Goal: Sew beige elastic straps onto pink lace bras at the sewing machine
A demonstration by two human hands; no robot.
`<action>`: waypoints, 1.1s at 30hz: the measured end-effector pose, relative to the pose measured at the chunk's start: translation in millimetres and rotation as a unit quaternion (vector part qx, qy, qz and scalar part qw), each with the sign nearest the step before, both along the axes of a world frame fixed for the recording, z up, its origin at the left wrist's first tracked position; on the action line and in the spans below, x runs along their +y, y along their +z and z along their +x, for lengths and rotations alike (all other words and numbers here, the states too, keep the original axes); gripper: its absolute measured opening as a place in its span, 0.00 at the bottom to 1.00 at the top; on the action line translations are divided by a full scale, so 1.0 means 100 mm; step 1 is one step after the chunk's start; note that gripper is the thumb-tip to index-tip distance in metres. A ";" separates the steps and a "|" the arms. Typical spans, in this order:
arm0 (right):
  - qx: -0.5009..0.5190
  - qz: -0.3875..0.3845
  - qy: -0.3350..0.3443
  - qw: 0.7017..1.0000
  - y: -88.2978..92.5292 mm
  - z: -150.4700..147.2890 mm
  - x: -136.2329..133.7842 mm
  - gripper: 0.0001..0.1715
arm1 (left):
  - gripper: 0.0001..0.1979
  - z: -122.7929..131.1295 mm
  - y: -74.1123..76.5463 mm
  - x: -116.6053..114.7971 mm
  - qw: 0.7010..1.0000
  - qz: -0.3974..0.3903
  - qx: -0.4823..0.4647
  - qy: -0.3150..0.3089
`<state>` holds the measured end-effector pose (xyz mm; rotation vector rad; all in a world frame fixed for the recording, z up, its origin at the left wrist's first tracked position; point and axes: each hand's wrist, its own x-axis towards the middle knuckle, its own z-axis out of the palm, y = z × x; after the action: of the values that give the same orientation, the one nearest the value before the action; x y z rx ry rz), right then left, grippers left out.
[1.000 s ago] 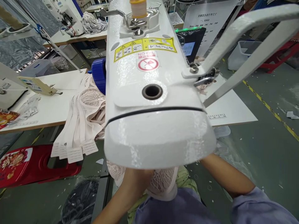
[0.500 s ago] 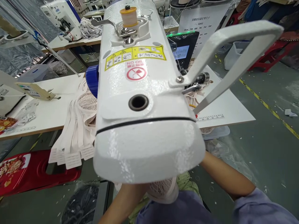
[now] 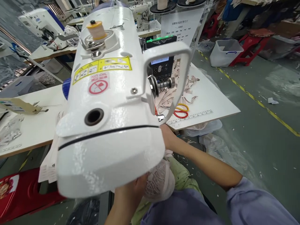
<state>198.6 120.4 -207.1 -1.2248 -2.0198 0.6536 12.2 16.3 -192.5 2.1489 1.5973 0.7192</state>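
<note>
The white sewing machine head (image 3: 110, 156) fills the middle of the view and hides its needle area. Below its front edge, a pale pink lace bra (image 3: 157, 182) lies over my lap with a rounded cup showing. My left hand (image 3: 138, 186) grips the bra at the cup's left side; its fingertips are hidden beneath the machine. My right hand (image 3: 167, 137) is at the table's front edge, right of the machine head, its fingers out of sight behind the casing. Close to it, scissors with red and yellow handles (image 3: 181, 114) lie on the white table (image 3: 211, 97).
A ruler strip (image 3: 189, 118) runs along the table's front edge, with fabric scraps (image 3: 168, 97) behind it. More pale pieces with labels (image 3: 48, 167) hang off the left side. A control panel (image 3: 161, 64) stands behind the machine. A red stool (image 3: 21, 193) sits lower left.
My view has swung right, so the machine appears further left and the scissors and scraps show. My right hand has come up beside the machine head. More of the bra cup is visible.
</note>
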 end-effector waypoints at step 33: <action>0.058 0.008 -0.002 0.998 0.03 0.01 -0.03 0.07 | 0.15 0.00 -0.25 -0.24 0.996 0.063 -0.010 0.066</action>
<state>199.3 117.7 -204.2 -1.1531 -1.9229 0.6897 12.2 -7.7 -217.1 2.1286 1.7400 0.9013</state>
